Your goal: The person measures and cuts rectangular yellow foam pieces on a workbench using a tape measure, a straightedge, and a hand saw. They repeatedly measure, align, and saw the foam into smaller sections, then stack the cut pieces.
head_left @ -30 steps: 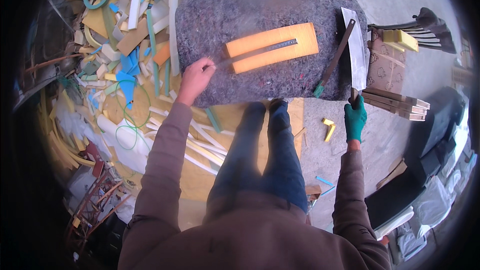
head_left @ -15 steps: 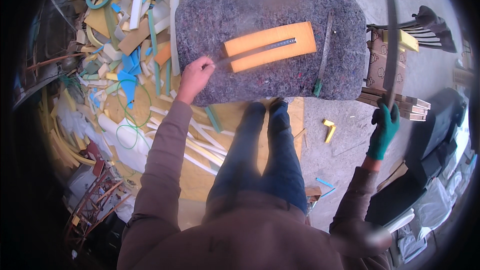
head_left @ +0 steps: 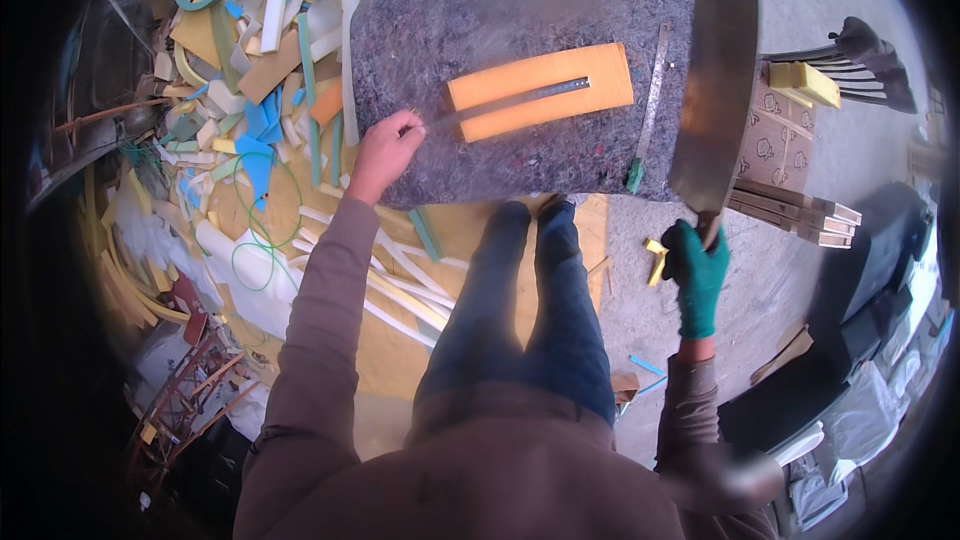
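My left hand (head_left: 390,143), bare, pinches the near end of a thin metal strip (head_left: 530,99). That strip lies across the top of an orange foam block (head_left: 600,71), and dark marks or holes show toward its far end. In my right hand (head_left: 697,275), which wears a green glove, is the handle of a large knife with a broad, flat metal blade (head_left: 715,90). The blade points away from me, over the right edge of the grey felt-covered surface (head_left: 420,30). Between blade and foam lies a narrow metal strip with a green end (head_left: 649,120).
Foam offcuts (head_left: 240,60) in many colours are heaped at the left. To the right stand a patterned box (head_left: 785,140), wooden slats (head_left: 800,212) and a yellow foam piece (head_left: 806,84). Small yellow scraps (head_left: 656,260) lie on the floor; dark panels (head_left: 830,330) are farther right.
My right hand has moved left with the knife, and its blade has turned from edge-on to broad side up. My left hand, the strip and the orange foam have hardly moved.
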### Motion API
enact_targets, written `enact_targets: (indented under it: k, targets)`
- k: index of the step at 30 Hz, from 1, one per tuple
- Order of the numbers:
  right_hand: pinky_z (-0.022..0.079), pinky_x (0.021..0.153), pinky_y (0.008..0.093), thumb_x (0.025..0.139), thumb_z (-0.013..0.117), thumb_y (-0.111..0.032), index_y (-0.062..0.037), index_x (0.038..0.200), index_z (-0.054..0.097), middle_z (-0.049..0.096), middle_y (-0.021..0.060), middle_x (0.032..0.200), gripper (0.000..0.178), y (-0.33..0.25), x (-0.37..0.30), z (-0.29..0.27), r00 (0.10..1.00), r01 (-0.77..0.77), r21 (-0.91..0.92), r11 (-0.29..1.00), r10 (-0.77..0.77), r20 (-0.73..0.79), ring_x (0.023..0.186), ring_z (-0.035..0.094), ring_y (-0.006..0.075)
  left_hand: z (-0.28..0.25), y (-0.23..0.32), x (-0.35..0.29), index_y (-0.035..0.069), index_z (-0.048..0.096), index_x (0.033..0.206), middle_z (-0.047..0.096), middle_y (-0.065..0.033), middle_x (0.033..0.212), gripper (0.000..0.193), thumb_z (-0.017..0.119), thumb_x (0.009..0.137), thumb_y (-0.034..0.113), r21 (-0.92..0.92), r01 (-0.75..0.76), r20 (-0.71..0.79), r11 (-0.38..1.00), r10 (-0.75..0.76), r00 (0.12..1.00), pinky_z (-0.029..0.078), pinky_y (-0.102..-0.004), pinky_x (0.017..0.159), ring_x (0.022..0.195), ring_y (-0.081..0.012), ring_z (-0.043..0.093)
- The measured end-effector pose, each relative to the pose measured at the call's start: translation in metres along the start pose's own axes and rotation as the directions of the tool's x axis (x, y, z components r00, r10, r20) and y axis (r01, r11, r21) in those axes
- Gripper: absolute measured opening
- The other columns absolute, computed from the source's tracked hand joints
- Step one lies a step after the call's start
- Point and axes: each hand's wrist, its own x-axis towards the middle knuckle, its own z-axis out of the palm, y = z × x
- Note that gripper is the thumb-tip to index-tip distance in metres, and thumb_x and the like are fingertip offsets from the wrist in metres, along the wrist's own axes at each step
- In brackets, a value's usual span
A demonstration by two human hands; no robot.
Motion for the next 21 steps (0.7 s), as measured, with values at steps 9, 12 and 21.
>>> enact_targets:
  k: [9,12,21]
  targets:
    - [0.047,0.058,0.0231,0.100,0.069,-0.010,-0.0040,0.118,0.068,0.072,0.0020,0.085,0.020,0.042,-0.021,0.032,0.991,-0.048,-0.242,0.969,0.075,0.106,0.067,0.062,0.0056,-0.001,0.004,0.000,0.002,0.071,0.106,0.071,-0.0089,0.087,0.019,0.073,0.097,0.019,0.000,0.004,-0.010,1.000,-0.004,1.000,0.052,-0.0351,0.077,0.080,-0.0186,0.065]
    - [0.048,0.058,0.0231,0.100,0.067,-0.009,-0.0029,0.134,0.068,0.071,0.0014,0.087,0.035,0.045,-0.023,0.034,0.988,-0.053,-0.258,0.965,0.089,0.127,0.067,0.062,0.0054,-0.001,0.006,0.000,0.002,0.071,0.106,0.071,-0.0093,0.087,0.019,0.073,0.097,0.019,-0.002,0.027,-0.003,1.000,-0.027,1.000,0.052,-0.0350,0.077,0.081,-0.0185,0.065]
    - [0.055,0.064,0.0288,0.099,0.070,-0.011,-0.0040,0.140,0.067,0.074,0.0040,0.086,0.042,0.059,-0.020,0.033,0.990,-0.022,-0.309,0.951,0.065,0.128,0.072,0.070,0.0089,-0.003,0.003,0.004,0.005,0.072,0.107,0.072,-0.0150,0.090,0.019,0.071,0.097,0.021,0.015,0.051,0.019,0.999,-0.051,0.999,0.054,-0.0401,0.080,0.083,-0.0294,0.069]
